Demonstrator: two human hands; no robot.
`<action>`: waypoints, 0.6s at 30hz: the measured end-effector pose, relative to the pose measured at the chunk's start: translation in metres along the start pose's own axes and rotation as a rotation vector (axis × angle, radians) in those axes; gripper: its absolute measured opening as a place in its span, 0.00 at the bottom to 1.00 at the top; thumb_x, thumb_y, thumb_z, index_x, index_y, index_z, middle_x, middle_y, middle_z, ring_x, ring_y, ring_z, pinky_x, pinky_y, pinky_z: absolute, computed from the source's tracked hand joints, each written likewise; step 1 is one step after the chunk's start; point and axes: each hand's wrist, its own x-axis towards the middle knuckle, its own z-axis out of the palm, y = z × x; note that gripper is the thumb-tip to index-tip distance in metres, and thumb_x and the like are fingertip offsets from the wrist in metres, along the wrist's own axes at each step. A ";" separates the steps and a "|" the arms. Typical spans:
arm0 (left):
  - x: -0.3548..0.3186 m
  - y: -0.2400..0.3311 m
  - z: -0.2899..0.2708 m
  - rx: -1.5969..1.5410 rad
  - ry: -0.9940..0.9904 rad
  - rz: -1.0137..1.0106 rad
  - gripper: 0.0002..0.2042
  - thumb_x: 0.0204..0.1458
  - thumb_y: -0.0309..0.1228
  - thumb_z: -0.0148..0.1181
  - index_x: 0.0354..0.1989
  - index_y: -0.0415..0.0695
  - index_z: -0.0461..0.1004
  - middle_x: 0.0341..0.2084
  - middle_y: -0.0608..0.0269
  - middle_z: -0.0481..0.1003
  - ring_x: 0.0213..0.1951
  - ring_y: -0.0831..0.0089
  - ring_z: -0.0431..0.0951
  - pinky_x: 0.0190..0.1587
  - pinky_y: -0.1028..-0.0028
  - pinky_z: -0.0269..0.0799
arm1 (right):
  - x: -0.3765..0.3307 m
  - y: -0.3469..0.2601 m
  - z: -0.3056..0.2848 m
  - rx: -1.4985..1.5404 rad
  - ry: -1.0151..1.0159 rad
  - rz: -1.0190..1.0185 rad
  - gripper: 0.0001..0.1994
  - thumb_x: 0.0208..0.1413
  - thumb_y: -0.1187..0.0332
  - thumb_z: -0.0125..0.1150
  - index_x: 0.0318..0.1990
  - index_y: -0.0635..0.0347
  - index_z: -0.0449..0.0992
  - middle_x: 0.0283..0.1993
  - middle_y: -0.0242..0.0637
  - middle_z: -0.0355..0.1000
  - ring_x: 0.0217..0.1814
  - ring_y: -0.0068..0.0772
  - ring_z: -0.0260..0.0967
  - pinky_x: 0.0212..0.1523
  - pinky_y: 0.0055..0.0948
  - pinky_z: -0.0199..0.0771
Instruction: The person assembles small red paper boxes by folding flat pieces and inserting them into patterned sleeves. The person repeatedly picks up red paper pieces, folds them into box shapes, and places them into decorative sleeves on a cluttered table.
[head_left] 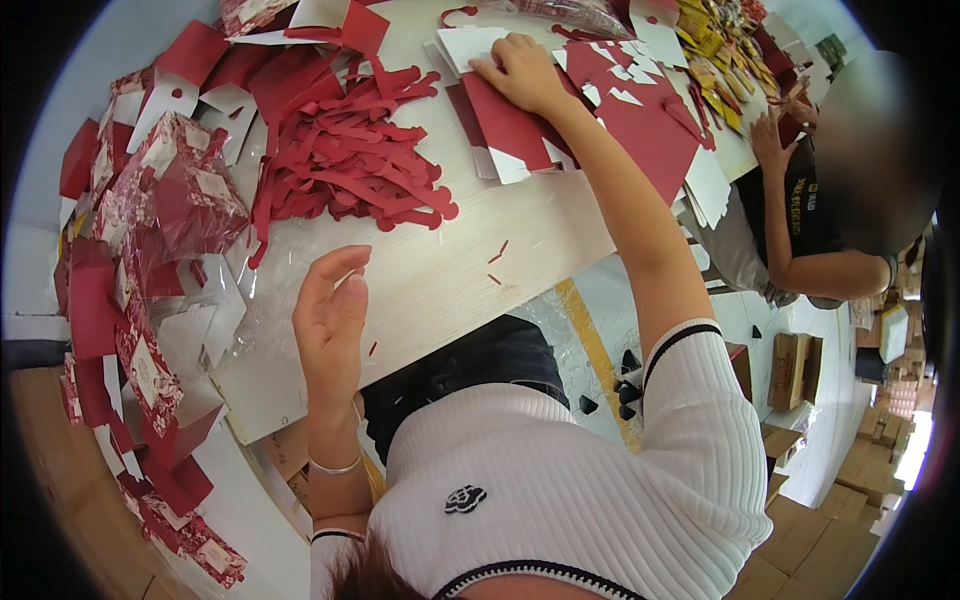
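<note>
Right hand point(520, 70) lies flat, fingers spread, pressing the stack of flat red-and-white die-cut cardboard sheets point(515, 130) at the pale wooden tabletop's point(440, 270) far edge, likely steadying it. Left hand point(330, 320) hovers open and empty near the front edge, beside the heap of curved red paper strips point(350, 150). Another person's hand point(772, 140) works the right end; cardboard cartons point(790, 370) sit on the floor.

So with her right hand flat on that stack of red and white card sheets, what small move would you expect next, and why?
Probably the right hand slides the top sheet off the stack of flat red and white die-cut card blanks toward her. Its fingers lie spread on that sheet, while the left hand hovers open and empty above the pale wooden table, seemingly ready to receive it.
</note>
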 end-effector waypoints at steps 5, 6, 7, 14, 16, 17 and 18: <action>0.001 0.004 0.005 -0.067 0.006 0.013 0.13 0.52 0.26 0.49 0.46 0.36 0.64 0.44 0.59 0.68 0.48 0.72 0.66 0.54 0.70 0.58 | 0.024 -0.021 -0.029 0.147 0.098 0.123 0.21 0.49 0.53 0.52 0.15 0.62 0.67 0.15 0.45 0.66 0.20 0.50 0.63 0.22 0.43 0.60; 0.003 0.004 0.007 -0.085 0.003 0.006 0.14 0.51 0.25 0.50 0.46 0.36 0.64 0.44 0.59 0.67 0.48 0.73 0.66 0.53 0.72 0.58 | 0.029 -0.028 -0.034 0.154 0.102 0.171 0.22 0.49 0.52 0.51 0.15 0.62 0.68 0.14 0.45 0.65 0.19 0.50 0.63 0.22 0.42 0.60; 0.005 0.006 0.011 -0.048 0.015 0.039 0.16 0.51 0.25 0.51 0.48 0.36 0.62 0.46 0.58 0.66 0.50 0.71 0.65 0.54 0.70 0.58 | 0.034 -0.034 -0.039 0.162 0.105 0.221 0.22 0.50 0.52 0.51 0.15 0.61 0.69 0.14 0.45 0.65 0.18 0.50 0.62 0.21 0.42 0.60; 0.041 0.035 0.027 0.788 0.217 0.444 0.41 0.41 0.40 0.63 0.59 0.33 0.47 0.54 0.39 0.55 0.55 0.52 0.58 0.54 0.61 0.55 | 0.079 -0.135 -0.090 0.243 0.058 0.170 0.21 0.53 0.55 0.47 0.19 0.63 0.73 0.20 0.52 0.66 0.23 0.51 0.66 0.26 0.40 0.65; 0.054 0.035 0.029 0.937 0.289 0.445 0.48 0.36 0.45 0.66 0.59 0.30 0.43 0.54 0.35 0.53 0.56 0.48 0.57 0.54 0.61 0.55 | 0.085 -0.165 -0.095 0.363 0.137 0.094 0.24 0.53 0.55 0.48 0.15 0.65 0.71 0.16 0.53 0.65 0.21 0.52 0.66 0.24 0.41 0.64; 0.063 0.031 0.028 0.917 0.318 0.426 0.50 0.34 0.47 0.67 0.59 0.29 0.42 0.54 0.33 0.52 0.55 0.46 0.57 0.54 0.61 0.55 | 0.088 -0.180 -0.104 0.440 0.092 0.120 0.24 0.53 0.55 0.48 0.14 0.66 0.71 0.16 0.53 0.65 0.21 0.53 0.66 0.24 0.41 0.64; 0.068 0.026 0.026 0.905 0.347 0.403 0.53 0.32 0.49 0.67 0.58 0.28 0.41 0.54 0.31 0.51 0.55 0.45 0.57 0.54 0.62 0.56 | 0.090 -0.194 -0.114 0.526 0.045 0.147 0.24 0.53 0.55 0.49 0.14 0.67 0.71 0.16 0.54 0.64 0.21 0.53 0.65 0.24 0.41 0.64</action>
